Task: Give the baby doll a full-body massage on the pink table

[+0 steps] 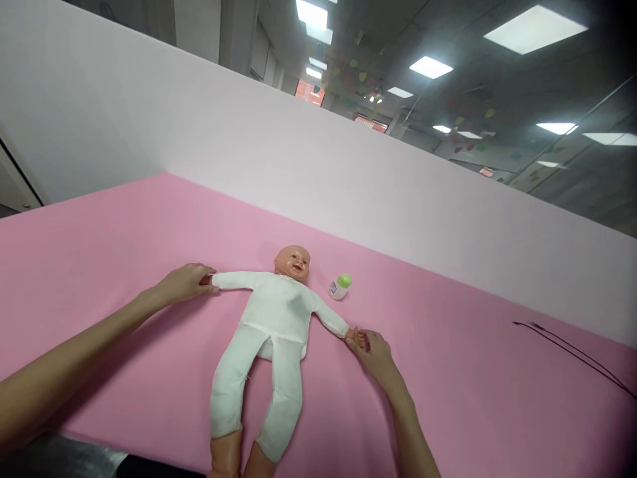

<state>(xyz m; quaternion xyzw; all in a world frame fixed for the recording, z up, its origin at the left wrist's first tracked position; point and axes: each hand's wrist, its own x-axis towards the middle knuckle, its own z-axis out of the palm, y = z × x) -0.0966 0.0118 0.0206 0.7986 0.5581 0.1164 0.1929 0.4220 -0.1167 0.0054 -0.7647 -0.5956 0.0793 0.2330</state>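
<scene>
A baby doll (pixel 279 309) in a white top and white trousers lies on its back on the pink table cover (pixel 448 385). Its arms are stretched out to both sides, and its bare lower legs run out of view at the bottom. My left hand (pixel 186 282) is closed round the doll's hand on the left. On the other side, my right hand (pixel 375 355) grips the doll's other hand, whose small fingers show between mine. Beside the doll's head lies a small clear bottle (pixel 340 287) with a green cap, tilted, touched by neither hand.
A white partition (pixel 348 172) rises along the back edge of the table. Thin black cables (pixel 572 352) lie on the cover at the right. Beyond the partition, ceiling lights show.
</scene>
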